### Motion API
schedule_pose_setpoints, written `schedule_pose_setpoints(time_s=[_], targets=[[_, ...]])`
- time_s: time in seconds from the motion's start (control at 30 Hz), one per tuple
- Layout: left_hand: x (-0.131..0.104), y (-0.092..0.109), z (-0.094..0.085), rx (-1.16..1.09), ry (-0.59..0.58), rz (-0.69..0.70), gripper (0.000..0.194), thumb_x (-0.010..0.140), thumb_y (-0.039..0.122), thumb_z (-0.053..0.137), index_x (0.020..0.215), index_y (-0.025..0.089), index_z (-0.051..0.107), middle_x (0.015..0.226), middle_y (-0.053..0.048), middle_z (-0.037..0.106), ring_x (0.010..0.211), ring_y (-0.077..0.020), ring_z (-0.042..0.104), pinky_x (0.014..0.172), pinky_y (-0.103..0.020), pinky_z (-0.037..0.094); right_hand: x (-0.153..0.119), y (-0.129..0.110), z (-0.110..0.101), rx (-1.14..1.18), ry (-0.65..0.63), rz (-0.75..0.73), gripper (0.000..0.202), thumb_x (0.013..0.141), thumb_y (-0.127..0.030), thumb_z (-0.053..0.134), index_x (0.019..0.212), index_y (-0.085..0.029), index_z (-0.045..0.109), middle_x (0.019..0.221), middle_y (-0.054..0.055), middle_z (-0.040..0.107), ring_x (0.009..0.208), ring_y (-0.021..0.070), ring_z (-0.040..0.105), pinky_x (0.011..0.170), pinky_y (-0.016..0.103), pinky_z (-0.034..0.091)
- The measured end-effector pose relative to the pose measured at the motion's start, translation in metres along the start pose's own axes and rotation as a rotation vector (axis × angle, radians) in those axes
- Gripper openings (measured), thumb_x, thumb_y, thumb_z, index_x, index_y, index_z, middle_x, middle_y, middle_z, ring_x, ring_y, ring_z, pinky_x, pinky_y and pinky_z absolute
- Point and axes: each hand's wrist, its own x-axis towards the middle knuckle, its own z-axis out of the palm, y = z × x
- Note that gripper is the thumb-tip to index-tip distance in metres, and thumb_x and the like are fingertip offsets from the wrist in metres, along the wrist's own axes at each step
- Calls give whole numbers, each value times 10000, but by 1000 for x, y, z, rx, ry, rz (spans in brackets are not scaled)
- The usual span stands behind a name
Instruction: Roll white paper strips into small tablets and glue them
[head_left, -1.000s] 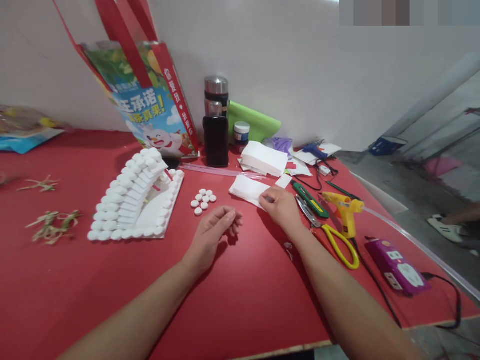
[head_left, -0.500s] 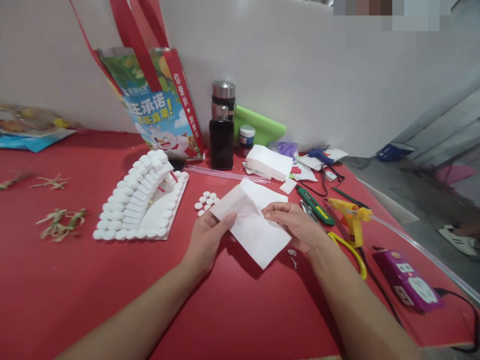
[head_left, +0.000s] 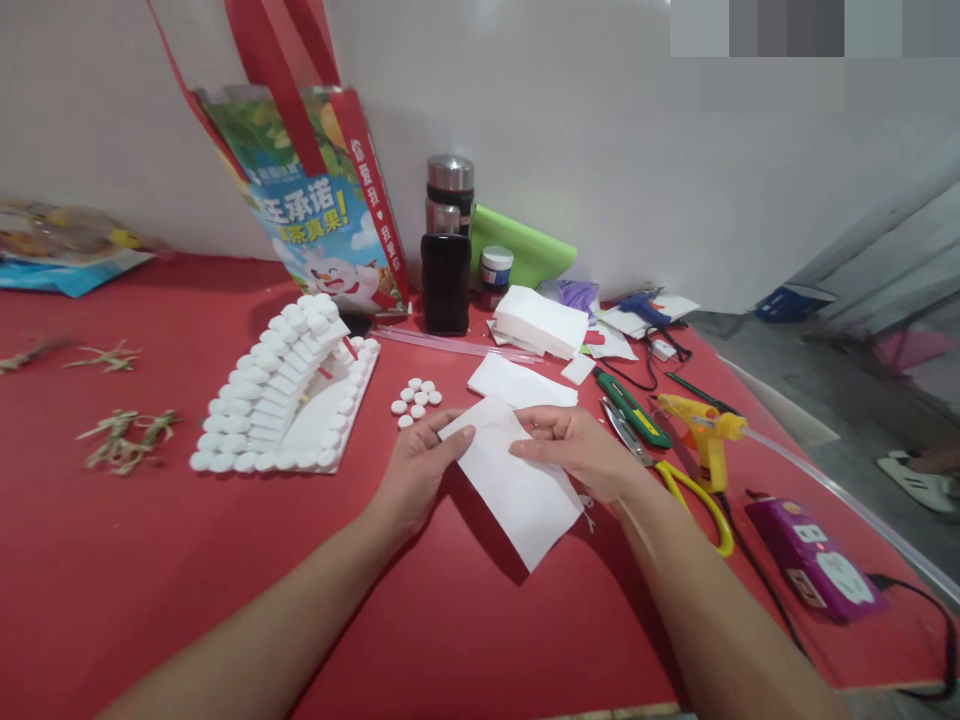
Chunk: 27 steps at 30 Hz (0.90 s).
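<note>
While a white staircase model stands left of the left hand, loose white discs lie just beyond that hand, which pinches a white paper sheet, between both hands, by its left corner; the right hand grips the far edge, left of a green utility knife and yellow glue gun.

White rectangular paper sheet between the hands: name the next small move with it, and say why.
Probably slide the right hand toward the near corner of the white rectangular paper sheet, to steady it. The left hand and right hand pinch its far part, while that near corner sticks out unheld.
</note>
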Motion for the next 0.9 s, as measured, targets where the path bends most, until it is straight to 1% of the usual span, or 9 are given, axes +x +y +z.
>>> schedule_pose_setpoints(time_s=[0.13,0.23,0.37,0.5,0.6,0.67,0.77,0.83,0.9], targets=[[4,0,-4,20,-8,-1,329,757,323,874,965,107,739,720,-59,754,545,-164,687,528,-263,592,-1,-3,-5,66,26,4,549,696,-302,922,1217,-214,773,920,65,817,706,183,754,621,268,577],[6,1,-5,41,-45,13,308,777,324,855,956,111,722,647,-40,727,442,-159,651,422,-247,561,0,-4,-7,117,56,6,496,667,-297,932,1138,-199,809,923,75,818,715,180,747,647,276,575],[3,4,-4,-18,-101,28,253,800,273,820,981,115,739,631,-47,736,448,-173,679,441,-242,583,1,-5,-4,137,119,-19,367,655,-300,906,996,-187,837,785,49,793,586,132,668,544,232,496],[2,5,-4,-97,-114,11,154,780,214,795,883,109,753,635,-43,736,457,-162,682,454,-240,599,-1,-7,1,129,102,-89,148,684,-277,821,802,-189,808,576,-12,676,456,86,525,438,197,362],[4,5,-5,-141,-102,10,84,766,180,763,805,122,716,600,-36,721,447,-171,680,446,-248,599,-3,-8,2,71,103,-131,97,714,-266,776,762,-182,785,536,-21,619,427,79,466,409,198,302],[5,5,-7,-146,-107,14,59,785,177,727,797,134,689,575,-38,712,435,-178,676,451,-256,601,-4,-8,2,45,113,-169,115,735,-263,776,811,-178,790,580,-16,631,441,75,467,415,196,305],[6,6,-7,-126,-138,16,53,830,190,677,813,144,658,562,-47,707,432,-188,677,448,-261,596,-5,-7,1,62,77,-209,339,761,-266,805,1097,-220,785,674,-32,640,490,75,503,449,190,355],[5,6,-7,-111,-163,13,47,844,189,655,825,147,644,558,-47,703,429,-190,675,440,-259,588,-4,-6,1,64,12,-178,524,769,-286,826,1281,-258,722,740,-28,662,529,88,547,475,196,392],[4,5,-6,-94,-191,13,30,847,181,638,849,151,634,559,-47,705,429,-199,678,435,-262,582,-4,-3,-1,34,-41,-119,569,772,-320,839,1322,-255,708,783,-2,702,540,99,572,486,206,404]])
